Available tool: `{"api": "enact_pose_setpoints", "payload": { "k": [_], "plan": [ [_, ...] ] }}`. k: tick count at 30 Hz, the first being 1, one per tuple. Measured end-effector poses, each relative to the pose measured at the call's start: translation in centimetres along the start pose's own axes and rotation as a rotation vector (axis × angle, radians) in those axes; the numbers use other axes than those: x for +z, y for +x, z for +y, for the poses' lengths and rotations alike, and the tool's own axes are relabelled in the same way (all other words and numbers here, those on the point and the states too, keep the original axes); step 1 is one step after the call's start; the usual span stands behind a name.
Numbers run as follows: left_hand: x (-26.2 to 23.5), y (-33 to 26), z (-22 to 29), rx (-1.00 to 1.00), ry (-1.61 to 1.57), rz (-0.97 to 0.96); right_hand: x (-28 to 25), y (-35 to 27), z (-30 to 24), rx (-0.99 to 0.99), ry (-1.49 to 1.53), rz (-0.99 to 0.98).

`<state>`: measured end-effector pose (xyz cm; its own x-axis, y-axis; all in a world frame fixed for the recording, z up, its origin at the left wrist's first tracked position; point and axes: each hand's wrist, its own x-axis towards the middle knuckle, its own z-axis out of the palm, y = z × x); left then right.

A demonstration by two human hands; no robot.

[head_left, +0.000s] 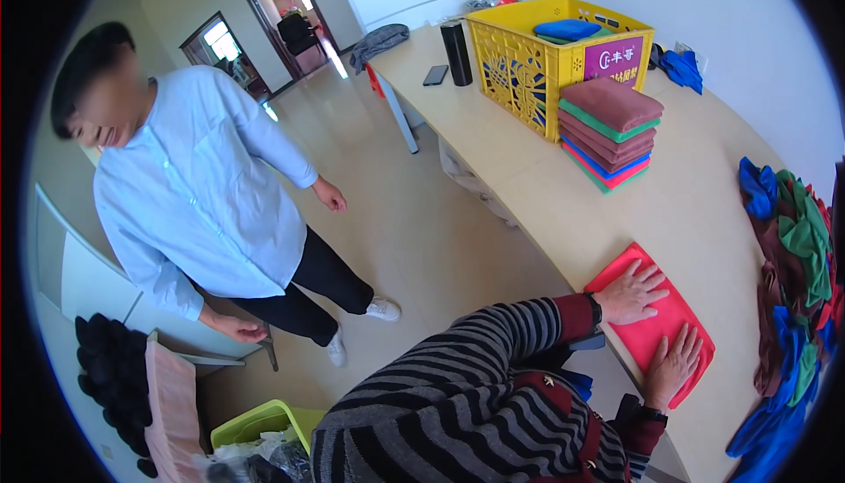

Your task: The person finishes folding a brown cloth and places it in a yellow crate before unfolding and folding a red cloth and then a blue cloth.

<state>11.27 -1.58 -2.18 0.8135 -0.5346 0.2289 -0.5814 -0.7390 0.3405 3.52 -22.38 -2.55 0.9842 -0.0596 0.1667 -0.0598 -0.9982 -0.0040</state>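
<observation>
A red cloth (651, 329), folded into a flat rectangle, lies on the table at its near edge. My left hand (631, 294) rests flat on the cloth's far part, fingers spread. Lower down, my right hand (673, 365) is pressed flat on the same cloth, its fingers also stretched out. Farther along the table stands a neat stack of folded cloths (612, 131) in brown, green, blue and red. To the right of my hands is a loose heap of crumpled cloths (783, 263) in blue, green, brown and red.
A yellow plastic crate (519, 74) with folded cloths inside stands behind the stack. Beside it are a black tumbler (456, 54) and a phone (435, 76). Another person (207, 184) in a light blue shirt stands at left. A green bin (255, 421) holds wrapped items at the lower left.
</observation>
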Motion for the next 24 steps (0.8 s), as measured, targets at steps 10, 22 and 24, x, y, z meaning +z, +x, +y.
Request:
{"api": "enact_pose_setpoints", "payload": {
  "k": [10, 22, 24],
  "plan": [
    [-2.0, 0.7, -3.6, -0.143, 0.046, 0.039, 1.8, 0.0, 5.4, 0.132, 0.021, 0.07],
    [-1.2, 1.5, -6.4, -0.238, 0.078, 0.121, 2.2, 0.1, 6.0, 0.136, 0.041, 0.066],
    [-1.5, 1.5, -6.5, -0.244, 0.066, 0.131, 2.2, 0.0, 6.4, 0.141, 0.041, 0.063]
  ]
}}
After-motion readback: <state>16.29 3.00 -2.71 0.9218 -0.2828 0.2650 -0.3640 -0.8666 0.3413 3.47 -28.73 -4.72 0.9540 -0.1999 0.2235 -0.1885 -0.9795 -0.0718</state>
